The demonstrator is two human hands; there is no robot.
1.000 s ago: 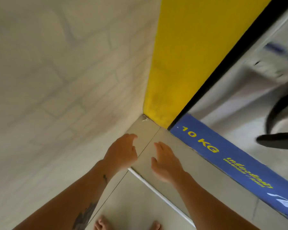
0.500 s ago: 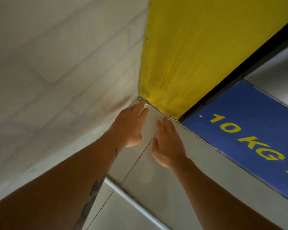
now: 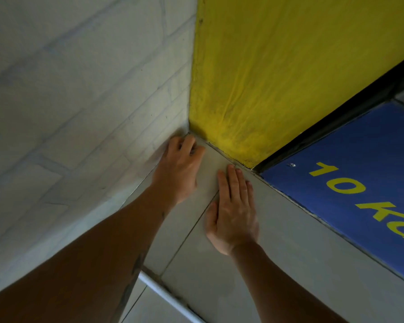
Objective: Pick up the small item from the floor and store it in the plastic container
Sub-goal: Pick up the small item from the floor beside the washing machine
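Readable writing: yellow "10 KG" on the blue panel (image 3: 350, 183) at right, running down toward the frame edge; the G is cut off there. A small screw head (image 3: 291, 164) sits at the panel's upper corner. No other text legible.

Scene: floor corner where the pale brick-pattern wall (image 3: 79, 101) meets the yellow wall (image 3: 278, 78). Grey tiled floor (image 3: 254, 276) below, with a white strip (image 3: 166, 297) crossing it near the bottom edge.

Left hand (image 3: 179, 169) reaches right into the corner, its fingers (image 3: 190, 145) curled down and bunched together at the spot where both walls meet the floor. I cannot see the small item itself; the curled fingers cover the corner, so I cannot tell whether they are pinching it or only touching the tile there. If it is present, it lies under those fingertips.

Right hand (image 3: 233, 213) lies palm-down on the floor just beside the left, fingers (image 3: 237, 180) straight and pressed close together, tips pointing at the base of the yellow wall. It holds nothing.

Plastic container: not in view.
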